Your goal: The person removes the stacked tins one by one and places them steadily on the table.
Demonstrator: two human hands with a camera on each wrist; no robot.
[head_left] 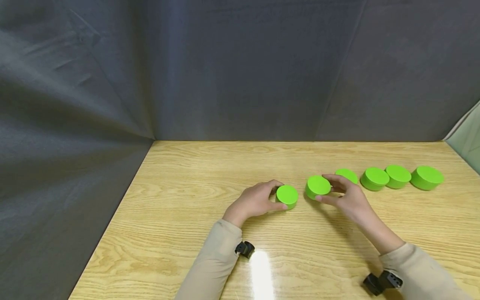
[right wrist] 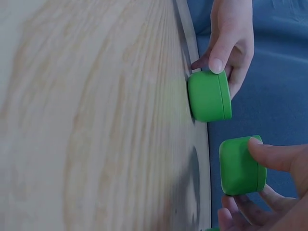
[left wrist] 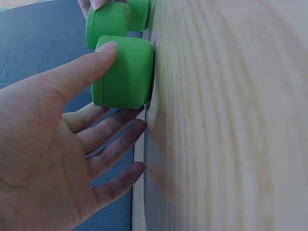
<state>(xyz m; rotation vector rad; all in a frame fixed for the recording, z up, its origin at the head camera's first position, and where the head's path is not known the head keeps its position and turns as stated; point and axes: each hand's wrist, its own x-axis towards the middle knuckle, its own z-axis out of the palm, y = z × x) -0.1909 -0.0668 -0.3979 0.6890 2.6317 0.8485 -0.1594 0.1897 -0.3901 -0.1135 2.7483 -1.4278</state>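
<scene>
Two round green lidded containers are between my hands. My left hand [head_left: 255, 201] pinches the left container [head_left: 287, 195] with thumb and fingers; its base sits on the wooden table. In the left wrist view, the thumb [left wrist: 98, 60] lies on the container's side near the lid seam. My right hand [head_left: 352, 200] grips the other green container [right wrist: 239, 166] between thumb and fingers. That one is held slightly above the table, with a shadow below it, a short gap to the right of the first.
Right of my right hand stands a row of similar green containers: one [head_left: 346, 175] partly hidden behind the hand, then one [head_left: 375, 178], another [head_left: 398, 176] and a last [head_left: 426, 177]. Dark cloth [head_left: 243, 75] hangs behind and left of the wooden table [head_left: 180, 179].
</scene>
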